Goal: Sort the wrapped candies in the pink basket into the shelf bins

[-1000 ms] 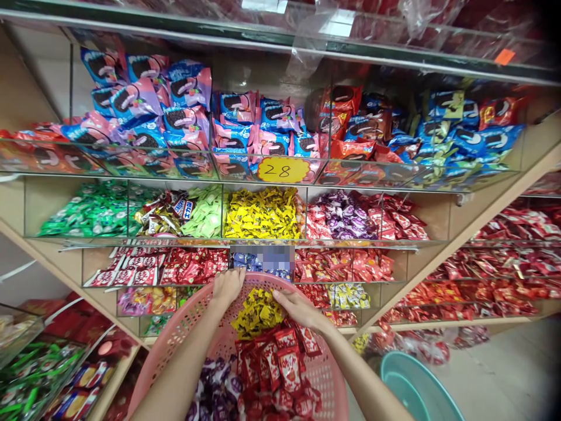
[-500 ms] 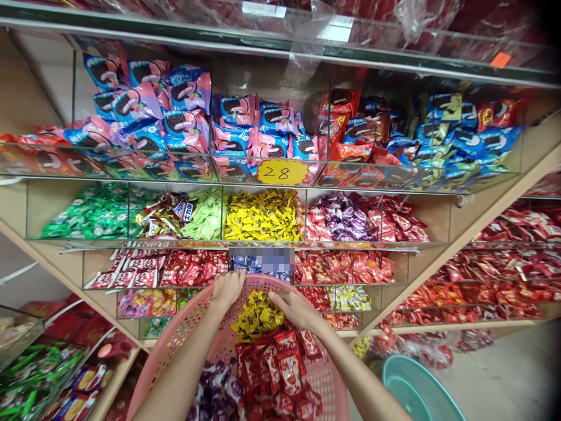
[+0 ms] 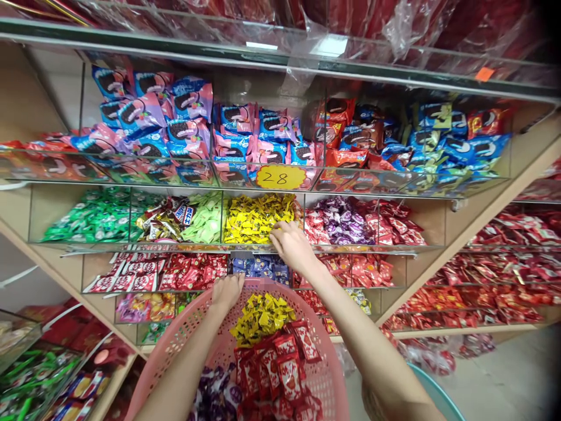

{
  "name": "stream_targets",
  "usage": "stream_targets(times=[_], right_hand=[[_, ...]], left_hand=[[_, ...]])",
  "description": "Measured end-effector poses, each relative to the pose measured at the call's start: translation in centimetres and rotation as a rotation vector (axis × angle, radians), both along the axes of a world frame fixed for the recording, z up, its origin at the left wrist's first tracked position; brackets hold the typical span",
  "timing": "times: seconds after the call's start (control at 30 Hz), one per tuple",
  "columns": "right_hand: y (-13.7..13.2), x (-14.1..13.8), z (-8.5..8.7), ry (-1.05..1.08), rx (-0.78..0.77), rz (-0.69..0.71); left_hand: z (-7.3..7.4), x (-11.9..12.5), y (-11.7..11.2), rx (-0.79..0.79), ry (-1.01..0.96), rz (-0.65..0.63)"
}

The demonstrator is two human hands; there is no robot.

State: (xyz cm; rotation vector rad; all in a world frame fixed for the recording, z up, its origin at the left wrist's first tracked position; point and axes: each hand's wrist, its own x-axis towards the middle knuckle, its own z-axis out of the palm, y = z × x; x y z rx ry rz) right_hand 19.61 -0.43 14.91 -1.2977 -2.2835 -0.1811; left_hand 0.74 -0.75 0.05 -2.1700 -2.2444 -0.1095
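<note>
"Where are we?"

"Our right hand (image 3: 291, 245) is at the front lip of the acrylic bin (image 3: 249, 244) of yellow-wrapped sweets (image 3: 258, 219). Its fingers (image 3: 278, 230) are spread and resting on the pile, but we can't tell whether they have hold of any."

"And our left hand (image 3: 227, 293)?"

"Its fingers curl over the rim of the pink plastic basket (image 3: 175, 318), which holds more yellow sweets (image 3: 262, 318), red wafer packets (image 3: 276, 362) and purple-wrapped sweets (image 3: 214, 394)."

"How do we do this well?"

"We'd keep our fingers shallow and work from the front, so the loose pile doesn't slide over the lip."

"What can't we see?"

"Our fingertips are partly lost among the wrappers, and the frame cuts off the basket's bottom."
</note>
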Motion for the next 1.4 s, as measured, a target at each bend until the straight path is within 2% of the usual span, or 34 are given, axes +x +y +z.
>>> stream_targets(times=[0.1, 0.27, 0.57, 1.13, 1.4], right_hand=[[1.8, -0.5, -0.3, -0.125, -0.037, -0.041], [2.9, -0.5, -1.0, -0.102, -0.111, -0.068], [2.7, -0.2, -1.7, -0.033, -0.083, -0.072], [2.7, -0.4, -2.0, -0.103, -0.031, -0.136], [2.6, -0.1, -1.4, -0.115, -0.06, -0.036]], left_hand=[[0.2, 0.0, -0.1, -0.016, -0.015, 0.011], [0.1, 0.0, -0.1, -0.011, -0.031, 0.009], [-0.4, -0.3, 0.2, 0.055, 0.011, -0.036], [-0.1, -0.2, 0.0, -0.008, -0.021, -0.02], [0.3, 0.0, -0.2, -0.015, -0.046, 0.015]])
